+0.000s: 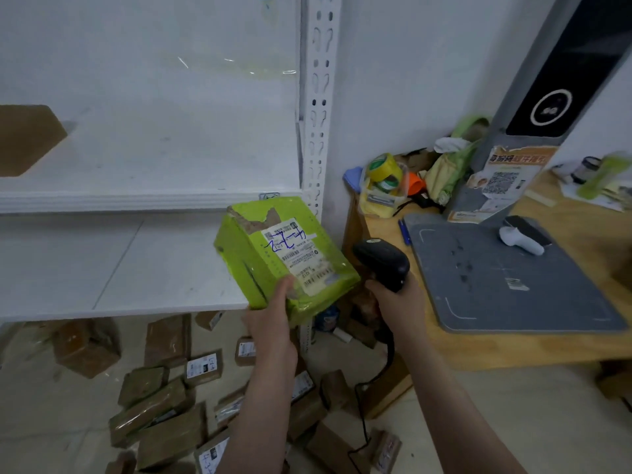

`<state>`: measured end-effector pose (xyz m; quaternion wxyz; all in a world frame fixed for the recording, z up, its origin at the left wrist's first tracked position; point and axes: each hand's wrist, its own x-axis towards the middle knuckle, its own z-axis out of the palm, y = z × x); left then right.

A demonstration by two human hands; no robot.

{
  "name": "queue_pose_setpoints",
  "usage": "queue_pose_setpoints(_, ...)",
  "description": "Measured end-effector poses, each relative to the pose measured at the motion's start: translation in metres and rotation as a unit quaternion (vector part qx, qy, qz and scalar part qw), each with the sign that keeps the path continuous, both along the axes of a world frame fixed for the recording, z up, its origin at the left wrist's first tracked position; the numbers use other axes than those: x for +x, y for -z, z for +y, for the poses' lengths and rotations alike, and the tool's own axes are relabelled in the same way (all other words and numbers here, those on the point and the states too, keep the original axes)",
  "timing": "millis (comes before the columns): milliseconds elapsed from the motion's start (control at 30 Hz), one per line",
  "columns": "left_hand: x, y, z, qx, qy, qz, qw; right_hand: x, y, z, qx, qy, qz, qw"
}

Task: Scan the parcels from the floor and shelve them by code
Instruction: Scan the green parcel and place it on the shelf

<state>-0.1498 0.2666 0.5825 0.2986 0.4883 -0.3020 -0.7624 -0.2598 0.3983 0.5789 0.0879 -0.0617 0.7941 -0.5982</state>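
We hold a lime-green parcel (pixel 273 265) tilted before the white shelf (pixel 119 268), its white label (pixel 301 258) with blue handwriting facing up. Just right of it we hold the black scanner (pixel 383 261). Many brown parcels (pixel 160 405) lie scattered on the floor (pixel 61 429) below

One green parcel (pixel 273 254), one black scanner (pixel 383 261), one wooden desk (pixel 547 347).

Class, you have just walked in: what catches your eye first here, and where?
The bright green parcel, held up by the left hand before the white shelf. Beside it, the right hand grips a black scanner; brown parcels litter the floor below.
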Motion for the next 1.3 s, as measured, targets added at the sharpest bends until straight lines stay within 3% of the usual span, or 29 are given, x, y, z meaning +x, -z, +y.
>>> queue_pose_setpoints(67, -0.005, 0.006, 0.007, 0.042, 0.043, 0.005, 0.998, -0.018, 0.018, 0.016, 0.007, 0.066, -0.040, 0.997)
queue_pose_setpoints(233, -0.010, 0.016, 0.035, 0.049, 0.149, -0.032, 0.987, -0.057, 0.081, 0.068, 0.017, 0.191, -0.174, 0.966)
queue_pose_setpoints(467, -0.024, 0.021, 0.059, 0.033, 0.213, -0.042, 0.976, -0.095, 0.145, 0.117, 0.077, 0.219, -0.232, 0.945)
queue_pose_setpoints(867, -0.054, 0.017, 0.067, 0.024, 0.268, -0.051, 0.962, -0.178, 0.152, 0.132, 0.191, 0.212, -0.200, 0.937)
queue_pose_setpoints(1300, -0.067, 0.023, 0.060, 0.017, 0.271, -0.087, 0.958, -0.191, 0.169, 0.138, 0.241, 0.200, -0.187, 0.931)
